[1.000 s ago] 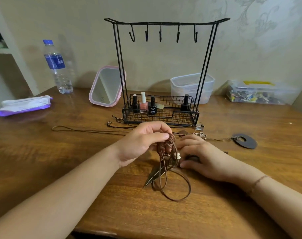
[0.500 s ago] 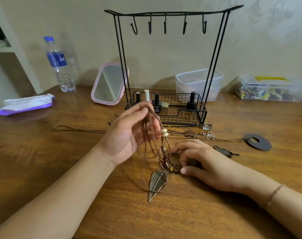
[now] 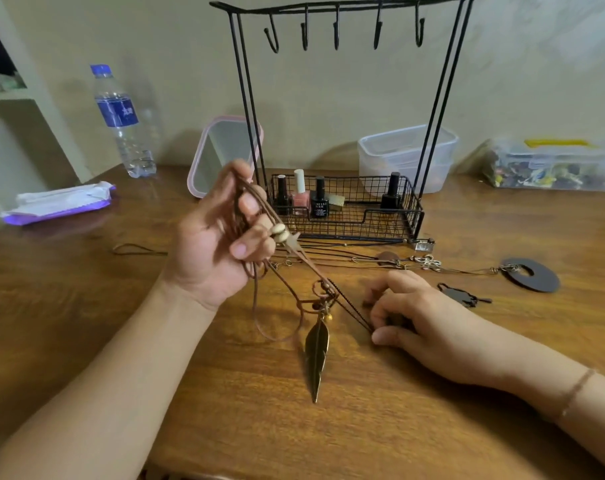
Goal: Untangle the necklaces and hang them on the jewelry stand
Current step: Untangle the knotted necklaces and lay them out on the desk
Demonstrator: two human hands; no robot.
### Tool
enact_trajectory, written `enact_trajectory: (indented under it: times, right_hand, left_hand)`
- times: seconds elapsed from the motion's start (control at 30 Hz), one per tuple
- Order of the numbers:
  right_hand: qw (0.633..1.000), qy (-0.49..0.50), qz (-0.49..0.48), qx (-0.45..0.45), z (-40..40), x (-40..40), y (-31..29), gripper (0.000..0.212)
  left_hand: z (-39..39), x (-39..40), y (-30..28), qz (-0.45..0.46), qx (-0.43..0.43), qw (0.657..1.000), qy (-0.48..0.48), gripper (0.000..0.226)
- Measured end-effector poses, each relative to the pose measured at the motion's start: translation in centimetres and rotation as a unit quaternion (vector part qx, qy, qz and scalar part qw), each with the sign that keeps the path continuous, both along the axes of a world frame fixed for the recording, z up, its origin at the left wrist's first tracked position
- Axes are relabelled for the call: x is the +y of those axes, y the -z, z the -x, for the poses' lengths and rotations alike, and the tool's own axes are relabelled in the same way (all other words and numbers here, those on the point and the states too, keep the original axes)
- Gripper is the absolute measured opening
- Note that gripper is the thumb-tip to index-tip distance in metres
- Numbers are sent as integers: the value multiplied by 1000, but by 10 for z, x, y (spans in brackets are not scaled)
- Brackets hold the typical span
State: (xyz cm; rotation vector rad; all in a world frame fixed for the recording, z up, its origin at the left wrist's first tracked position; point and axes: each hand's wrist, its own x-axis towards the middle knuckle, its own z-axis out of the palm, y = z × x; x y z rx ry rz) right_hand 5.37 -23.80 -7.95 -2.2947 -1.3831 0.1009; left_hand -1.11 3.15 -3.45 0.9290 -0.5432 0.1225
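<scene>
My left hand [image 3: 221,237] grips the brown cord of a necklace and holds it up above the table; its bronze feather pendant [image 3: 316,351] dangles below with cream beads [image 3: 281,233] near my fingers. A dark chain [image 3: 351,304] runs taut from the tangle down to my right hand [image 3: 418,320], which rests on the wooden table [image 3: 328,427] and pinches it. The black jewelry stand [image 3: 342,8] with five bare hooks stands behind. More necklaces [image 3: 429,263] lie flat in front of the stand, one with a dark disc pendant [image 3: 533,273].
The stand's wire basket [image 3: 391,223] holds nail polish bottles. A pink-rimmed mirror [image 3: 221,154], a water bottle [image 3: 123,123] and a wipes pack [image 3: 58,202] sit at the left. Clear plastic boxes [image 3: 405,154] stand at the back right. A small dark pendant [image 3: 462,296] lies beside my right hand.
My left hand has lifted the brown necklace higher off the table, so the feather pendant hangs free. The dark chain has pulled taut to my right hand, which stayed on the table.
</scene>
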Motion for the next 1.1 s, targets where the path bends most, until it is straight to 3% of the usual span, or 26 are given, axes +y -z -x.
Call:
enact_trajectory:
  times: [0.13, 0.2, 0.23, 0.27, 0.33, 0.37, 0.43, 0.47, 0.5, 0.57, 0.63, 0.73, 0.8, 0.87, 0.97, 1.1]
  right_hand:
    - [999, -17, 12, -28, -3, -7, -2, 17]
    - [993, 20, -94, 69, -10, -16, -6, 23]
    - [967, 33, -188, 166, -12, -20, -10, 22]
    - [920, 32, -279, 273, -17, -24, -14, 27]
    - [826, 36, -364, 429, -27, -35, -16, 35]
    - [821, 58, -351, 446, -31, -41, -17, 35]
    - [885, 132, -252, 369, -37, -50, -17, 35]
    - [928, 158, -187, 281, -37, -52, -16, 33]
    - [959, 173, -131, 183, -36, -51, -15, 26]
    - [981, 175, -83, 26, -33, -48, -13, 12]
    - [983, 167, -70, -39, -24, -42, -17, 11]
    - [984, 147, -51, -92, -16, -36, -20, 10]
    - [979, 137, -38, -149, -14, -33, -22, 23]
    - [979, 110, -33, -166, -9, -24, -26, 28]
    - [991, 43, 13, -126, 0, 6, -35, 20]
    - [993, 70, 74, -66, -8, 52, -31, 8]
  left_hand:
    - [1, 12, -5, 31, -5, 999, -2, 6]
    - [2, 16, -9, 40, 16, 998, -39, 7]
    - [2, 17, -10, 45, 36, 996, -73, 10]
    - [2, 18, -10, 51, 62, 990, -112, 12]
    - [1, 22, -11, 54, 132, 972, -184, 17]
    - [0, 26, -11, 33, 164, 963, -212, 20]
    - [0, 34, -11, -80, 197, 941, -263, 28]
    - [1, 36, -12, -177, 197, 916, -300, 31]
    - [3, 36, -12, -297, 189, 869, -348, 31]
    - [7, 35, -13, -521, 164, 718, -431, 26]
    - [9, 42, -11, -630, 184, 605, -450, 17]
    - [15, 53, -15, -659, 260, 541, -453, 15]
    - [17, 49, -17, -704, 245, 503, -438, 24]
    - [17, 36, -13, -739, 169, 509, -408, 41]
    - [13, 13, -6, -755, 81, 580, -296, 52]
    - [3, 2, 11, -787, 61, 580, -200, 41]
